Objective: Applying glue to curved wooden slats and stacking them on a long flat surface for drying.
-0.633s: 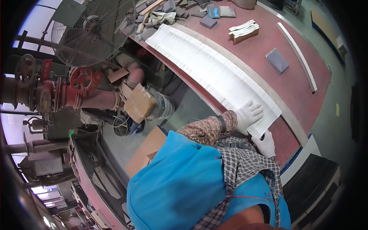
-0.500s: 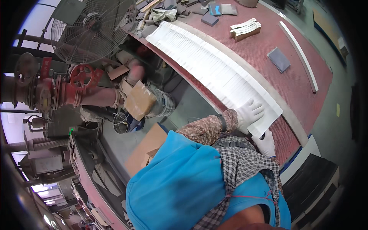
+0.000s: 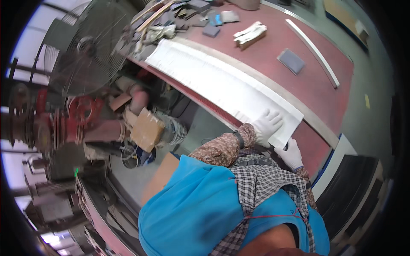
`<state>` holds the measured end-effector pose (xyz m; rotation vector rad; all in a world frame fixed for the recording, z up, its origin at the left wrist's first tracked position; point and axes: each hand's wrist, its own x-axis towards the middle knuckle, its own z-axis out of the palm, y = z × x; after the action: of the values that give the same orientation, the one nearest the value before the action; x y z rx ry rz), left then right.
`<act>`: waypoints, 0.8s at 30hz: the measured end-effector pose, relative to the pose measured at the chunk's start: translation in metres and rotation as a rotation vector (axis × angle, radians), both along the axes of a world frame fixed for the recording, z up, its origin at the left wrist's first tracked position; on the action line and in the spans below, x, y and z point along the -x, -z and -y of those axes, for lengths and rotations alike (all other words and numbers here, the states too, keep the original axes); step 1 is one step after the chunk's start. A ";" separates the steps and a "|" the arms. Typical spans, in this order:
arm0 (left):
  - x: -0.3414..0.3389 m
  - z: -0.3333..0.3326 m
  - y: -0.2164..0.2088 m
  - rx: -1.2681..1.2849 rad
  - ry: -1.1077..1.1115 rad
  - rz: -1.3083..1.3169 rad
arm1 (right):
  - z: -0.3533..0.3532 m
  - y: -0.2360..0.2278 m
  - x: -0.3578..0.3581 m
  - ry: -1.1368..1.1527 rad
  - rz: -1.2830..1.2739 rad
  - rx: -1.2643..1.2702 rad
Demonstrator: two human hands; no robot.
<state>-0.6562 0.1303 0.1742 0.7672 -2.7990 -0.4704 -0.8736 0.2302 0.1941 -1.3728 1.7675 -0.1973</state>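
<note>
A long white band (image 3: 213,81), marked with fine crosswise lines like narrow strips side by side, lies along the near edge of the red table. My left hand (image 3: 268,125), in a white knitted glove, rests flat with fingers spread on the band's near right end. At the corner of that end is my right hand (image 3: 291,155), also gloved, with its fingers closed. Something small and dark shows at its fingertips, too hidden to name. A pale straight bar (image 3: 252,77) runs along the band's far side.
On the red table (image 3: 311,98) are a bundle of pale wavy pieces (image 3: 250,34), a grey block (image 3: 291,61) and a long white bar (image 3: 314,53). Scraps and blocks (image 3: 183,17) pile up at the far left, near a large fan (image 3: 87,47). A cardboard box (image 3: 147,130) stands left below.
The whole view has shifted, so the table sits further left and the picture is blurred. My left hand stays flat on the band; my right hand stays at its corner.
</note>
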 end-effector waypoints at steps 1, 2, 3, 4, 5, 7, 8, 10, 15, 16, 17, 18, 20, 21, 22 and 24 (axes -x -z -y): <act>0.000 -0.001 0.002 -0.038 -0.024 0.024 | -0.002 -0.003 0.000 0.031 -0.013 -0.002; 0.001 0.000 0.004 -0.076 -0.022 0.041 | -0.002 -0.005 -0.001 0.042 0.012 0.028; 0.004 0.003 0.006 -0.089 -0.002 0.014 | -0.001 -0.006 0.000 0.068 0.064 -0.001; 0.005 0.003 0.006 -0.078 -0.004 0.082 | -0.002 -0.007 0.004 0.049 0.132 0.013; 0.008 0.004 0.007 -0.062 0.007 0.120 | -0.006 -0.006 0.003 0.097 0.086 0.066; 0.011 0.006 0.006 -0.042 0.013 0.161 | -0.012 -0.003 0.003 0.108 0.059 0.077; 0.016 0.006 0.005 -0.008 0.046 0.143 | -0.014 -0.001 0.002 0.105 0.019 0.042; 0.016 0.007 0.002 0.042 0.050 0.173 | -0.025 0.004 -0.006 0.212 0.038 -0.001; 0.017 0.010 0.007 0.107 0.110 0.050 | -0.060 0.014 -0.069 0.666 0.020 0.111; 0.016 0.010 0.009 0.134 0.116 0.050 | -0.066 0.015 -0.083 0.750 0.019 0.153; 0.015 0.011 0.011 0.140 0.115 0.078 | -0.074 0.017 -0.099 0.838 0.012 0.164; 0.015 0.011 0.013 0.126 0.118 0.069 | -0.082 0.018 -0.113 0.883 0.012 0.198; 0.015 0.011 0.015 0.121 0.127 0.098 | -0.103 0.021 -0.141 0.999 0.045 0.214; 0.015 0.011 0.016 0.118 0.127 0.099 | -0.115 0.023 -0.156 1.050 0.062 0.213; 0.016 0.012 0.016 0.112 0.131 0.160 | -0.127 0.026 -0.174 1.129 0.057 0.223; 0.016 0.014 0.018 0.149 0.122 0.191 | -0.158 0.035 -0.202 1.167 0.060 0.075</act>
<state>-0.6725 0.1166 0.1567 0.6438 -3.0288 -0.2134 -0.6714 0.3884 0.1590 -0.2147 2.3143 -0.9080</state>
